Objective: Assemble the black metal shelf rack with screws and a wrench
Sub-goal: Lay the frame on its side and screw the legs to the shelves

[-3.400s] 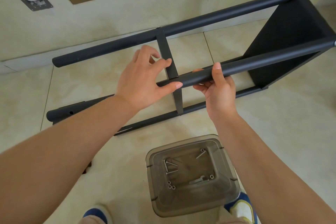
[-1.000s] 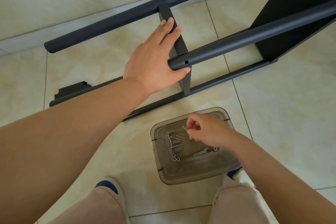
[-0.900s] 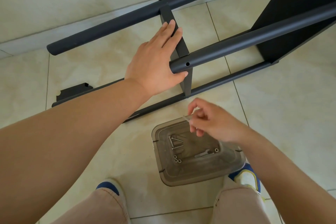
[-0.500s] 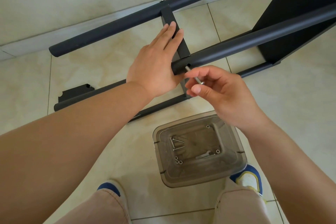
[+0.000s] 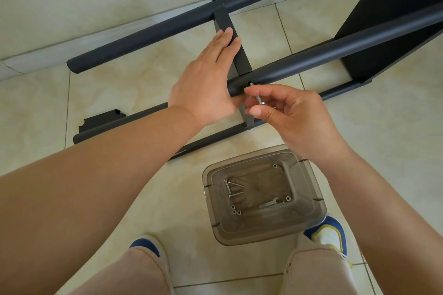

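Two hands work at one joint just above the middle of the frame, each placed for a reason. The left hand (image 5: 206, 79) lies flat with its fingers straight along the flat black crossbar (image 5: 233, 48), the palm pressed against the cut end of the near tube (image 5: 335, 52); it grasps nothing, and seems set there to keep crossbar and tube lined up so their holes meet. The right hand (image 5: 290, 112) pinches a silver screw (image 5: 257, 97) between thumb and fingertips, the other fingers loosely curled. The screw is tilted, its tip at the small hole (image 5: 250, 83) in the tube's side and its head toward the person, so it is probably about to be started by hand.

The rack itself lies on its side across the upper half of the frame: the far tube (image 5: 167, 24) runs along the base of the wall, a black shelf panel (image 5: 393, 14) fills the upper right, and a lower rail (image 5: 134, 120) rests on the tiled floor (image 5: 383, 151).

At lower centre, between the person's shoes, a clear plastic tray (image 5: 309, 223) holds spare screws (image 5: 233, 187), nuts (image 5: 235, 210) and the small wrench (image 5: 269, 203), kept within easy reach of the right hand. The wrench is untouched, so tightening likely comes after seating.
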